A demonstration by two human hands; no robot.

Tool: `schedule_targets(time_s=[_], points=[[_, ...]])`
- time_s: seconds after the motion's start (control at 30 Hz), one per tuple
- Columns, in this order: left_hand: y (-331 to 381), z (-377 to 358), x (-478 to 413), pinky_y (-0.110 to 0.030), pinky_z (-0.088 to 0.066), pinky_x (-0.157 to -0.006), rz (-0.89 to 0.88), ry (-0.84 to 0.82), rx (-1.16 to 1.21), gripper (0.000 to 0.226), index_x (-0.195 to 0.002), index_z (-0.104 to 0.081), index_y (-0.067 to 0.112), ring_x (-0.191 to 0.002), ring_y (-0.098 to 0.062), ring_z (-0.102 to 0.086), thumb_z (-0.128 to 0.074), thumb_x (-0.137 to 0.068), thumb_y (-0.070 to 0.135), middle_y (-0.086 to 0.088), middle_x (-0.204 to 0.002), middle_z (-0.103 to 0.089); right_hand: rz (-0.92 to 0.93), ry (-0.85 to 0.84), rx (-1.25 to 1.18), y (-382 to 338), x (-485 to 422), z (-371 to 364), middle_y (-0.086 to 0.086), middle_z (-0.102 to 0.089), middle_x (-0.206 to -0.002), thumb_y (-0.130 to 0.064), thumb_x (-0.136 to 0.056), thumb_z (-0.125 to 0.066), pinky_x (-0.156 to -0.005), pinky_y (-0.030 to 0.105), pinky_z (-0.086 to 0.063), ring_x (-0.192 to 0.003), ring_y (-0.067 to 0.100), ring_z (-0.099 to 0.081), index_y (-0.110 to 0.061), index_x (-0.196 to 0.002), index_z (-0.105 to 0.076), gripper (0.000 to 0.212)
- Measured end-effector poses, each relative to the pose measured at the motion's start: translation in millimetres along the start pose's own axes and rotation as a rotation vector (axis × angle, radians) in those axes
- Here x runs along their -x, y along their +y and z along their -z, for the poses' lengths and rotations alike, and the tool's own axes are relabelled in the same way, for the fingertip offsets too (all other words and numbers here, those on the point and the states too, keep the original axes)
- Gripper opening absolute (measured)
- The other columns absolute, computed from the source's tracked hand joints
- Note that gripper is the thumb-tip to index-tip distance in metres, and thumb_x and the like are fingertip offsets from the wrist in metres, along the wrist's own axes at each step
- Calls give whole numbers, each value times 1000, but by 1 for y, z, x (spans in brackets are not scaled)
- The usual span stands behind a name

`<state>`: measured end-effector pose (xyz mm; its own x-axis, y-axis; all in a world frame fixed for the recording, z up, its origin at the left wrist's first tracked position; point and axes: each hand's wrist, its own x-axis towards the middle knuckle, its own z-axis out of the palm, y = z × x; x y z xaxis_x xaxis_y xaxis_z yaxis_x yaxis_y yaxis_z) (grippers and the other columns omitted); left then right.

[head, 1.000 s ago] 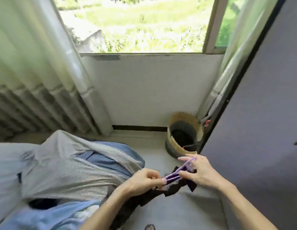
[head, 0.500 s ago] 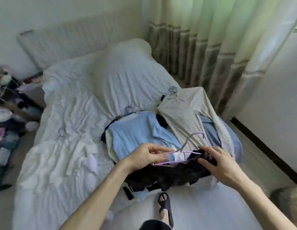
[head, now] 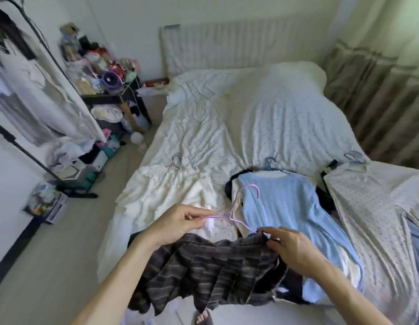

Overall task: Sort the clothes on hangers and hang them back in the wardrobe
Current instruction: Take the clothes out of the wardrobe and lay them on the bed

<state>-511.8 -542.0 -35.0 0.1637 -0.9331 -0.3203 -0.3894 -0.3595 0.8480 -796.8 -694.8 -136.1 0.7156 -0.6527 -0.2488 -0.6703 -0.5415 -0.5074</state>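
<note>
A dark pleated plaid skirt (head: 203, 270) hangs from a thin pink hanger (head: 236, 214) above the foot of the bed. My left hand (head: 178, 224) pinches the hanger's left arm. My right hand (head: 290, 249) grips the skirt's waistband at the hanger's right end. On the bed lie a light blue knit top (head: 281, 207) on a blue hanger, a cream dotted garment (head: 377, 207) at the right, and a cream ruffled garment (head: 171, 184) with a pink hanger at the left.
The bed (head: 227, 118) with white crumpled bedding fills the middle. A clothes rack (head: 28, 90) with hanging garments stands at the left. A cluttered dark side table (head: 110, 90) and floor items sit beyond it. Curtains (head: 379, 90) hang at the right.
My view has swung left from the window and basket to the bed and rack. The skirt on the pink hanger has spread out wider between my hands.
</note>
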Motion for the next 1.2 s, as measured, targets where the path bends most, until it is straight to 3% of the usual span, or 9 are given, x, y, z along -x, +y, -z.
schedule_targets(time_s=[0.13, 0.27, 0.4, 0.57, 0.73, 0.8, 0.97, 1.07, 1.2], points=[[-51, 75, 18, -15, -45, -82, 58, 104, 0, 29, -111, -74, 44, -87, 7, -62, -61, -99, 21, 18, -114, -71, 78, -74, -40, -73, -54, -37, -25, -55, -97, -37, -97, -54, -84, 28, -46, -101, 7, -58, -54, -133, -48, 40], [-79, 133, 22, -15, -45, -79, 82, 202, -28, 31, -104, -74, 50, -95, 1, -62, -58, -101, 24, 31, -112, -67, 116, -95, -120, -124, -92, -58, -21, -61, -95, -47, -91, -57, -77, 22, -40, -76, -9, -49, -50, -129, -51, 39], [-90, 181, 4, -7, -41, -71, 54, 344, -6, 23, -105, -75, 37, -83, 8, -60, -60, -99, 21, 31, -96, -69, 100, -121, -82, -142, -129, -62, -18, -60, -102, -61, -80, -55, -86, 21, -39, -96, 5, -49, -41, -119, -59, 44], [-96, 225, -40, -9, -43, -84, 15, 454, -30, 23, -106, -76, 33, -103, 10, -60, -60, -99, 18, 26, -106, -70, -3, -100, -141, -147, -178, -56, -9, -66, -93, -36, -94, -56, -75, 30, -47, -81, 14, -62, -41, -106, -51, 13], [-103, 258, -93, -15, -45, -90, 12, 549, -109, 22, -105, -75, 35, -106, 7, -60, -59, -100, 21, 21, -114, -69, -64, -26, -215, -150, -228, -45, -11, -66, -98, -22, -100, -51, -69, 26, -46, -77, 11, -66, -26, -121, -57, 22], [-101, 271, -115, -13, -43, -87, -1, 575, -111, 21, -106, -76, 32, -106, 5, -59, -59, -100, 21, 20, -113, -69, -96, 11, -244, -150, -248, -41, -6, -68, -96, -21, -100, -50, -66, 24, -43, -77, 11, -65, -24, -121, -58, 23], [-114, 296, -185, -3, -38, -79, 10, 567, -156, 22, -106, -75, 32, -100, 13, -56, -57, -100, 21, 23, -111, -67, -220, 100, -292, -148, -300, -34, 4, -72, -95, -23, -100, -47, -77, 39, -54, -83, 24, -67, -24, -117, -58, 20], [-138, 314, -234, 0, -38, -78, 39, 534, -139, 22, -105, -75, 32, -99, 16, -55, -56, -101, 20, 20, -113, -68, -273, 114, -306, -148, -339, -34, 4, -71, -84, -24, -101, -45, -67, 36, -55, -74, 19, -67, -29, -112, -56, 17], [-187, 338, -305, -5, -41, -81, 84, 494, -101, 22, -105, -74, 31, -99, 4, -58, -56, -101, 19, 17, -112, -67, -372, 152, -314, -145, -403, -46, 0, -71, -80, -27, -100, -46, -69, 35, -55, -71, 16, -65, -34, -111, -60, 19]])
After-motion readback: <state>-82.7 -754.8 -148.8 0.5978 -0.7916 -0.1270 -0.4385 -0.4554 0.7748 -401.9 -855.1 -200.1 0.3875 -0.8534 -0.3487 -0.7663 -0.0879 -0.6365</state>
